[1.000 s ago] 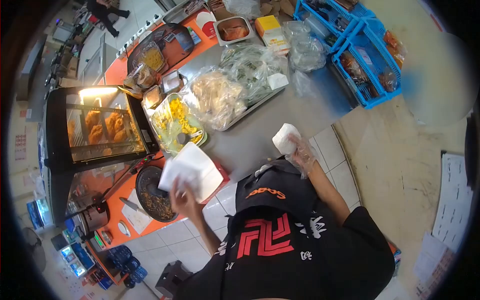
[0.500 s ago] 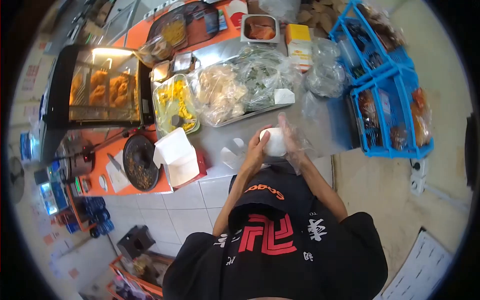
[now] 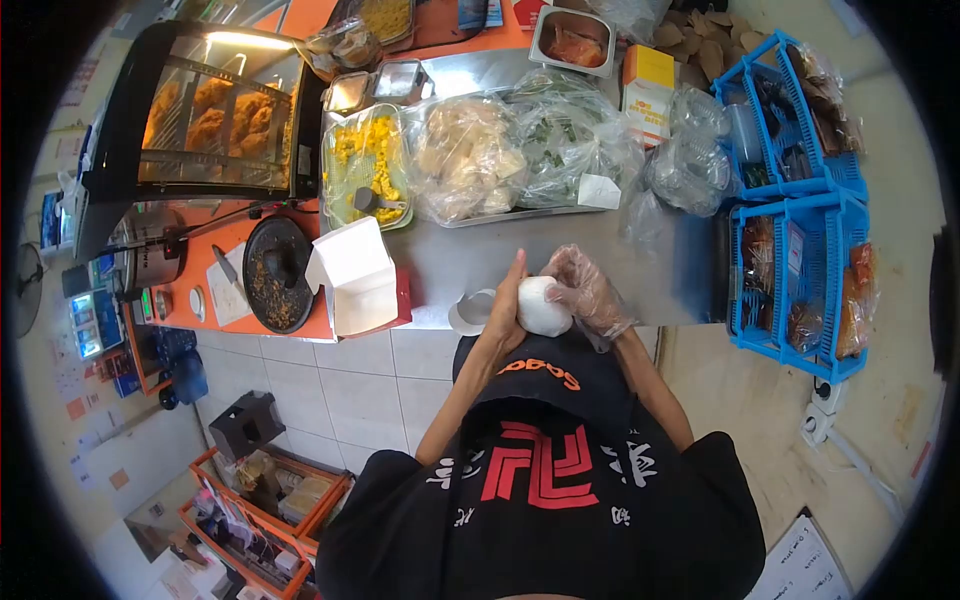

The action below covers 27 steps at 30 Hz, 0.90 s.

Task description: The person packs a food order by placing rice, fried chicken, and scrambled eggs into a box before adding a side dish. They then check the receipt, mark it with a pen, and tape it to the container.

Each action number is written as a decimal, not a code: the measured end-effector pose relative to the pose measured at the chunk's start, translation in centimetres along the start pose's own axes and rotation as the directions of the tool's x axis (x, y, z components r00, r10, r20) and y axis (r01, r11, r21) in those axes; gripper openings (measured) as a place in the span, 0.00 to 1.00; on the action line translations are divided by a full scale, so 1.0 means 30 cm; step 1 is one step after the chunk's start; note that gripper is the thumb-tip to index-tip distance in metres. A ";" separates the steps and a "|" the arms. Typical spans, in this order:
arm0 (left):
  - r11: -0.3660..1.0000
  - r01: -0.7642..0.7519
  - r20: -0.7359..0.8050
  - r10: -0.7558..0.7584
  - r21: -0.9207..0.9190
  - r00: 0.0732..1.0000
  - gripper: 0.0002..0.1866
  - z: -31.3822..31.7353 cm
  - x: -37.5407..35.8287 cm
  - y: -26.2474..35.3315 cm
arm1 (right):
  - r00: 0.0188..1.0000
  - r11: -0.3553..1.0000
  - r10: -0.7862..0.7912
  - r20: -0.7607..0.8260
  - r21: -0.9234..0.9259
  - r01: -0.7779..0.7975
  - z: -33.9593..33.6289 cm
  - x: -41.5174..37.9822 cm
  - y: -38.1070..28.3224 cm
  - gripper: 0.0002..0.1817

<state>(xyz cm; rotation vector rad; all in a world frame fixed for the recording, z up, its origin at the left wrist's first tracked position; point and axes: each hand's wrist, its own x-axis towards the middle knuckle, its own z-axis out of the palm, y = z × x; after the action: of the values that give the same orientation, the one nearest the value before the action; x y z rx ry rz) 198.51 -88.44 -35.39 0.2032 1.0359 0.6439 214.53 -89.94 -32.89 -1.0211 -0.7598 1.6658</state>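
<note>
A white rounded bundle (image 3: pixel 545 306), like a ball of wrapped rice, is between my two hands above the counter's front edge. I cannot make out whether its surface is paper or food. Bare, my left hand (image 3: pixel 508 305) cups its left side with fingers pointing up. My right hand (image 3: pixel 585 293), in a clear plastic glove, curls its fingers over the right side. Left of my left hand, a white paper piece (image 3: pixel 470 312) lies on the steel counter (image 3: pixel 455 265). Farther left stands an open white-and-red carton (image 3: pixel 362 285).
Behind are a tray of yellow pieces (image 3: pixel 350 155), bagged pale food (image 3: pixel 468 160) and bagged leafy greens (image 3: pixel 555 135). A stone mortar (image 3: pixel 280 275) and knife (image 3: pixel 224 263) lie left, below a lit chicken warmer (image 3: pixel 215 120). Blue baskets (image 3: pixel 790 215) stand right.
My gloved hand has gone from flat against the bundle's side to curled over it. The head view has shifted, so the counter items appear displaced.
</note>
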 end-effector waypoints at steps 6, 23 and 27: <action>0.935 0.216 0.269 -0.139 -0.282 0.953 0.37 -0.033 -0.041 0.014 | 0.995 0.996 0.034 -0.094 0.082 -0.026 -0.018 -0.028 0.125 0.16; 0.940 0.067 0.242 0.017 -0.334 0.970 0.31 0.143 -0.084 0.134 | 0.958 0.943 -0.284 0.041 -0.168 0.287 0.103 -0.067 -0.223 0.30; 0.954 0.028 0.195 0.033 -0.299 0.980 0.26 0.185 -0.123 0.160 | 0.939 0.936 -0.341 0.048 -0.080 0.344 0.064 -0.035 -0.097 0.27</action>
<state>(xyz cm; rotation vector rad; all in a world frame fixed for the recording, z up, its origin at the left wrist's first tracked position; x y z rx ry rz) 200.02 -85.98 -27.70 0.0009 0.7353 0.7591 214.20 -90.08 -29.28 -0.8640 -0.9801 1.3601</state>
